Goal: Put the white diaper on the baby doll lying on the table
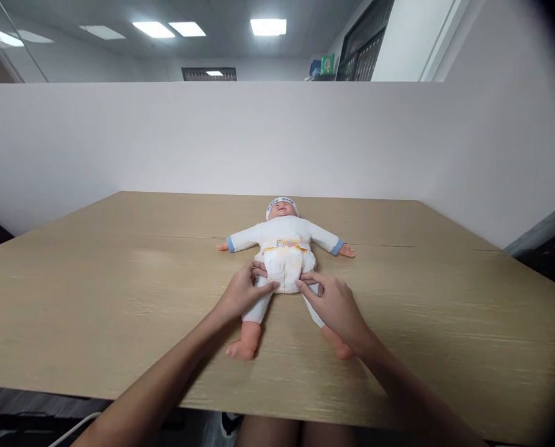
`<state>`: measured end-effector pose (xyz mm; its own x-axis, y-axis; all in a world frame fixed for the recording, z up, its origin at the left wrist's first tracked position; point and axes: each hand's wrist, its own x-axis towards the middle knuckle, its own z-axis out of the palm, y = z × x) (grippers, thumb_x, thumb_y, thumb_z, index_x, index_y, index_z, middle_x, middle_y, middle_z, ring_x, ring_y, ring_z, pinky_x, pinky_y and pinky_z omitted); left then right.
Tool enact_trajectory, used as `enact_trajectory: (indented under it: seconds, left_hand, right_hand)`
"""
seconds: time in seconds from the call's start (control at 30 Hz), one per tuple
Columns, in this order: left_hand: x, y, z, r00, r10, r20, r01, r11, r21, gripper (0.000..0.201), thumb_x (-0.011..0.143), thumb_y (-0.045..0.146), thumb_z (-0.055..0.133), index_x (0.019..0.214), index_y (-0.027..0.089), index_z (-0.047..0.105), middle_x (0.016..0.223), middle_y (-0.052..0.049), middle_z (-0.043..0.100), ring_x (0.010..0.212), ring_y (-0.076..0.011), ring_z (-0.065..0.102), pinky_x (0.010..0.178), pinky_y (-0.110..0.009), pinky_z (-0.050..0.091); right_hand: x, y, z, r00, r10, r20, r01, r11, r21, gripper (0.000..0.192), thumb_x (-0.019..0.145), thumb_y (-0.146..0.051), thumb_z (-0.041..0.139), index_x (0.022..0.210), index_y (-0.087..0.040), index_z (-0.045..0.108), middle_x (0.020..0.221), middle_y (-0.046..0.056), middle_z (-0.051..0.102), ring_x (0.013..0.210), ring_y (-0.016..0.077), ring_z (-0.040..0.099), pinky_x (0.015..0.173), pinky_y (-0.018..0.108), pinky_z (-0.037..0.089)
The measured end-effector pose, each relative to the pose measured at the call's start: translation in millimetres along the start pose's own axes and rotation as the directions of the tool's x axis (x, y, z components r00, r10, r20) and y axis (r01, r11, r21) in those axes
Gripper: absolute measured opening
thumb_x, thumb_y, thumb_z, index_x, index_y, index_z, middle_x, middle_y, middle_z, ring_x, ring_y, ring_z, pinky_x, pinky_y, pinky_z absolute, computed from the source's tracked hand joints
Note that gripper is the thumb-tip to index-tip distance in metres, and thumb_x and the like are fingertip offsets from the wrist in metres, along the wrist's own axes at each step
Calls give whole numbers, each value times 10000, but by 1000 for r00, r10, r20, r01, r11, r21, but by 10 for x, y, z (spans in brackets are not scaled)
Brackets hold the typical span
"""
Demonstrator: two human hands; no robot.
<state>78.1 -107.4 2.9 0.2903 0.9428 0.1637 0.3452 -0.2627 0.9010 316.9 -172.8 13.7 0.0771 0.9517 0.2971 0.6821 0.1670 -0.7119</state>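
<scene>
A baby doll point(284, 234) lies on its back on the wooden table point(119, 279), head away from me, arms spread. It wears a white suit with blue cuffs, a white cap and a white diaper point(284, 266). My left hand point(243, 290) rests on the doll's left-side thigh, thumb and fingers pinching the diaper's lower edge. My right hand point(334, 304) covers the other thigh, its fingertips on the diaper's lower right edge. The doll's bare feet point toward me; the right-side foot is partly hidden under my wrist.
A white partition wall point(166, 136) stands along the table's far edge. The table's near edge runs just above my knees. A white cable point(72, 428) shows under the table at the lower left.
</scene>
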Motion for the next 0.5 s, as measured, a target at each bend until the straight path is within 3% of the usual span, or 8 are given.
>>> enact_trajectory:
  seconds: [0.2, 0.3, 0.4, 0.5]
  left_hand:
    - [24, 99, -94, 983, 59, 174, -64, 998, 23, 385, 926, 543, 775, 1101, 201, 776, 1092, -43, 786, 974, -247, 683, 860, -337, 500]
    - [39, 126, -102, 967, 47, 250, -19, 993, -113, 408, 947, 573, 745, 1094, 194, 783, 1112, -51, 790, 1016, -260, 691, 890, -347, 518]
    - [51, 109, -94, 968, 13, 252, 52, 968, -247, 461, 912, 580, 786, 1164, 193, 772, 1182, -82, 789, 1103, -286, 701, 953, -377, 541]
    - [51, 80, -94, 974, -31, 225, 93, 958, -270, 495, 880, 589, 814, 1164, 186, 772, 1139, -107, 794, 1100, -309, 708, 950, -408, 561]
  right_hand:
    - [17, 116, 110, 991, -132, 4, 132, 991, 3, 188, 1006, -387, 702, 1066, -261, 829, 1153, 58, 828, 1085, 298, 724, 975, 431, 523]
    - [-6, 124, 149, 982, -188, -37, 187, 982, -30, 172, 1010, -378, 694, 1042, -260, 815, 1140, 69, 812, 1076, 308, 684, 1004, 465, 508]
    - [-51, 76, 149, 976, -196, -93, 194, 980, -33, 175, 1023, -363, 664, 1065, -263, 801, 1178, 73, 808, 1106, 318, 657, 1033, 492, 497]
    - [-98, 18, 139, 981, -164, -104, 164, 986, -11, 199, 1029, -372, 632, 1114, -270, 780, 1222, 74, 800, 1141, 331, 633, 1035, 505, 502]
